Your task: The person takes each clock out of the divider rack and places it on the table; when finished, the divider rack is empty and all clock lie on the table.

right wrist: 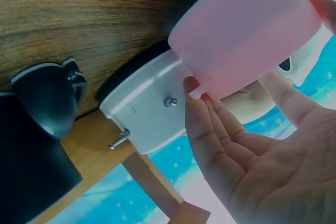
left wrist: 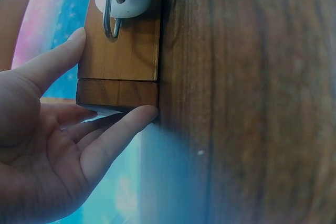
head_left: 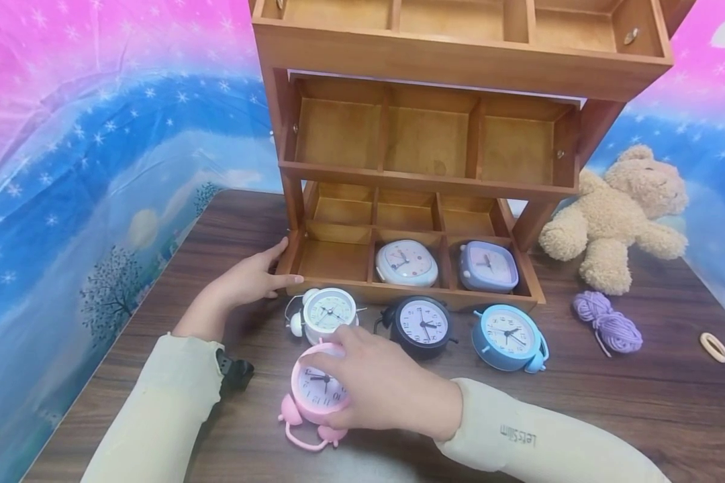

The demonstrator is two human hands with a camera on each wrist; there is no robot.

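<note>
My right hand (head_left: 393, 382) holds a pink twin-bell alarm clock (head_left: 320, 396) by its sides, thumb and fingers spread around the case. The clock's face is up and its bells point toward me; its smooth pink side (right wrist: 247, 35) fills the upper right wrist view. Just beyond it, a white twin-bell alarm clock (head_left: 328, 314) lies before the wooden shelf (head_left: 411, 293). My left hand (head_left: 248, 278) rests at the shelf's bottom left corner, thumb on the front rim, the other fingers fairly straight along the end. In the left wrist view, fingertips touch the wooden end (left wrist: 118, 92).
Black (head_left: 423, 325) and blue (head_left: 509, 337) alarm clocks lie along the shelf front. A white rounded clock (head_left: 407, 263) and a lavender clock (head_left: 488, 266) occupy bottom compartments. Rightward are a teddy bear (head_left: 622, 211), purple yarn (head_left: 616, 329) and a pale ring (head_left: 715, 347).
</note>
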